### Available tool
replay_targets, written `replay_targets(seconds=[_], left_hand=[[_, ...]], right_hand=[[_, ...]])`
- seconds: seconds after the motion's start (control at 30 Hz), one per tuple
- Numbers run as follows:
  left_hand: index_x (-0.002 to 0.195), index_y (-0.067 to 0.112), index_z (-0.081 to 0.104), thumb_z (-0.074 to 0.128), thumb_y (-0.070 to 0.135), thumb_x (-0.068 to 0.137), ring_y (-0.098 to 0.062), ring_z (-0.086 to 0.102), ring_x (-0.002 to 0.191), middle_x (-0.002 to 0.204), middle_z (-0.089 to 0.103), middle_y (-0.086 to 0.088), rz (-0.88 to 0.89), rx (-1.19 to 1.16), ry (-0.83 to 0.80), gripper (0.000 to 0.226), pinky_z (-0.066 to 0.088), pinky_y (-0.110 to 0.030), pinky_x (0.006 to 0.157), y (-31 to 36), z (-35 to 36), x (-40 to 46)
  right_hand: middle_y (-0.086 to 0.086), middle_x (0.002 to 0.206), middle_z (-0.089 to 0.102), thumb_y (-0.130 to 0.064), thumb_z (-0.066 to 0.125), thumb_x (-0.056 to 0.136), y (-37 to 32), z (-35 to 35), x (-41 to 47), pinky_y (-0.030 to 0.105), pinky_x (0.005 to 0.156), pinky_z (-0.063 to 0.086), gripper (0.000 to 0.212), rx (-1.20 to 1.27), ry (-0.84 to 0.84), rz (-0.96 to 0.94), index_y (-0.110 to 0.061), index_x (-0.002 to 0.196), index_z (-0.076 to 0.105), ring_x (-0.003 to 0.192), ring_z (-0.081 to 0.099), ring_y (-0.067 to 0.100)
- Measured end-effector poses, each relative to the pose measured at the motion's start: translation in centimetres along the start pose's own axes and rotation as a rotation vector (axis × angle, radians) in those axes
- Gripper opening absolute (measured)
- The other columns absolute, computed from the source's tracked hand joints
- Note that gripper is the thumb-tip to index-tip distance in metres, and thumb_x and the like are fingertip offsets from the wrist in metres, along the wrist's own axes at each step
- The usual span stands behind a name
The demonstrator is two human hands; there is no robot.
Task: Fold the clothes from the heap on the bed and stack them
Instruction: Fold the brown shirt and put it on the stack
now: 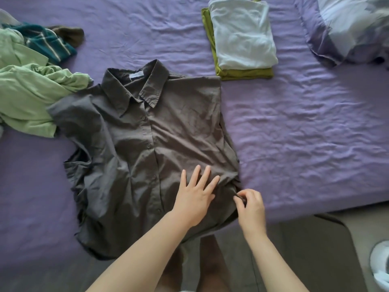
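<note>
Spread front-up across the near part of the bed with the wrinkled purple sheet (294, 127): a dark grey collared button-up shirt of thin woven cloth (147, 144), collar toward the far side, hem hanging just over the near edge. Right side of the shirt already turned in along a straight edge; left sleeve still out, crumpled, its tip touching the heap.

Left hand (195, 197) flat on the lower front of the shirt, fingers straight and fanned, pressing the cloth down just right of the button line. Right hand (250, 207) at the shirt's lower right edge, fingers (242, 197) curled, pinching a small bunch of the grey fabric (exactly how much cloth sits in the pinch cannot be told).

At the far left, the unfolded heap: a pale green crumpled cotton garment (27, 95), a teal knitted piece with light stripes (50, 43) behind it, and a brown bit of cloth (71, 34) beside that.

Beyond the shirt and to the right, apart from it, a small stack: a folded white soft top (242, 34) lying on a folded olive-green top (244, 73). At the far right corner, a pillow in a purple and pale blue-grey case (347, 28). Below the bed edge, grey floor (315, 249).
</note>
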State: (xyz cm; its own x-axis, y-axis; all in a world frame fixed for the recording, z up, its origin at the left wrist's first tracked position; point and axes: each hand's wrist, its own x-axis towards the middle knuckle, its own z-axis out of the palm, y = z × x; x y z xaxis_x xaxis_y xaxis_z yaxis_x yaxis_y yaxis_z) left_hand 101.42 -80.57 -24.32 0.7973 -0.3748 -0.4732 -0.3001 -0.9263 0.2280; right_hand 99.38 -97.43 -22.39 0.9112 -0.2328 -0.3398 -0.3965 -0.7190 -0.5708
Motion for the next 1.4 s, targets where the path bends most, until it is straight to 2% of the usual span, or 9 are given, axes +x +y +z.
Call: replay_targets(seconds=[0.37, 0.5, 0.6, 0.73, 0.83, 0.9, 1.0, 1.17, 1.4], left_hand=[[0.153, 0.029, 0.003, 0.037, 0.058, 0.094, -0.033, -0.013, 0.146, 0.161, -0.01, -0.009, -0.097, 0.078, 0.021, 0.073, -0.004, -0.065, 0.111, -0.4, 0.2, -0.5], [0.152, 0.028, -0.004, 0.051, 0.061, 0.086, -0.035, -0.015, 0.145, 0.16, -0.014, -0.011, -0.082, 0.118, 0.019, 0.092, -0.006, -0.067, 0.11, 0.7, 1.9, -1.4], [0.152, 0.027, -0.007, 0.05, 0.06, 0.087, -0.036, -0.017, 0.145, 0.159, -0.016, -0.012, -0.149, 0.132, 0.04, 0.092, -0.011, -0.066, 0.109, 0.8, 2.4, -2.6], [0.151, 0.029, -0.011, 0.045, 0.048, 0.094, -0.036, -0.02, 0.144, 0.158, -0.02, -0.011, -0.256, 0.154, 0.017, 0.082, -0.01, -0.064, 0.109, -0.7, 2.5, -5.2], [0.152, 0.029, -0.007, 0.044, 0.037, 0.097, -0.034, -0.022, 0.144, 0.157, -0.024, -0.011, -0.297, 0.112, -0.024, 0.075, -0.001, -0.061, 0.112, -2.0, 2.5, -7.6], [0.152, 0.029, -0.006, 0.046, 0.032, 0.096, -0.035, -0.022, 0.143, 0.156, -0.026, -0.011, -0.305, 0.117, -0.077, 0.076, 0.0, -0.06, 0.113, -2.6, 2.6, -9.1], [0.152, 0.028, -0.007, 0.05, 0.022, 0.092, -0.037, -0.02, 0.144, 0.154, -0.031, -0.011, -0.313, 0.116, -0.113, 0.083, 0.002, -0.059, 0.113, -3.2, 2.6, -11.0], [0.149, 0.029, -0.016, 0.047, 0.02, 0.093, -0.034, -0.016, 0.145, 0.156, -0.026, -0.011, -0.346, 0.079, -0.029, 0.085, -0.001, -0.057, 0.114, -2.8, 2.2, -12.5], [0.153, 0.024, 0.002, 0.041, 0.024, 0.098, -0.032, -0.01, 0.147, 0.161, -0.008, -0.01, -0.525, -0.013, 0.067, 0.068, -0.002, -0.054, 0.116, -6.0, 0.9, -15.6]], right_hand=[[0.018, 0.104, 0.062, 0.01, 0.044, 0.087, 3.0, -2.4, -0.6, 0.039, 0.077, 0.05, 0.025, 0.268, 0.009, 0.337, -0.006, 0.105, 0.053, 0.096, 0.059, 0.034], [0.022, 0.117, 0.058, 0.013, 0.056, 0.07, 2.1, -1.7, -1.8, 0.043, 0.094, 0.04, 0.043, -0.237, 0.181, -0.11, 0.001, 0.111, 0.059, 0.11, 0.053, 0.04], [0.011, 0.127, 0.058, -0.002, 0.067, 0.069, 1.6, -0.1, -2.8, 0.041, 0.095, 0.045, 0.048, -0.529, -0.083, -0.679, -0.01, 0.116, 0.063, 0.12, 0.053, 0.031], [0.006, 0.141, 0.046, -0.015, 0.061, 0.082, 0.8, 0.3, -3.7, 0.043, 0.102, 0.038, 0.049, -0.647, -0.278, -0.283, -0.017, 0.13, 0.053, 0.133, 0.038, 0.027], [0.013, 0.134, 0.054, -0.019, 0.08, 0.062, -0.5, 1.6, -5.8, 0.05, 0.097, 0.043, 0.062, -0.671, -0.371, -0.597, -0.017, 0.122, 0.062, 0.125, 0.049, 0.033], [0.01, 0.15, 0.034, -0.02, 0.069, 0.077, -0.6, 2.7, -7.6, 0.05, 0.107, 0.031, 0.067, -0.811, -0.56, -0.757, -0.02, 0.138, 0.043, 0.137, 0.033, 0.031], [0.01, 0.14, 0.039, -0.01, 0.051, 0.087, -0.1, 3.2, -8.9, 0.041, 0.097, 0.037, 0.045, -0.854, -0.701, -0.632, -0.017, 0.13, 0.045, 0.127, 0.04, 0.03], [0.0, 0.153, 0.024, -0.016, 0.048, 0.091, -1.5, 3.1, -8.7, 0.036, 0.101, 0.039, 0.057, -0.729, -0.791, -0.575, -0.024, 0.145, 0.03, 0.131, 0.04, 0.025], [-0.005, 0.145, 0.037, -0.018, 0.044, 0.093, -9.3, 5.7, -7.6, 0.029, 0.102, 0.037, 0.049, -0.465, -0.634, -0.751, -0.022, 0.141, 0.039, 0.124, 0.043, 0.018]])
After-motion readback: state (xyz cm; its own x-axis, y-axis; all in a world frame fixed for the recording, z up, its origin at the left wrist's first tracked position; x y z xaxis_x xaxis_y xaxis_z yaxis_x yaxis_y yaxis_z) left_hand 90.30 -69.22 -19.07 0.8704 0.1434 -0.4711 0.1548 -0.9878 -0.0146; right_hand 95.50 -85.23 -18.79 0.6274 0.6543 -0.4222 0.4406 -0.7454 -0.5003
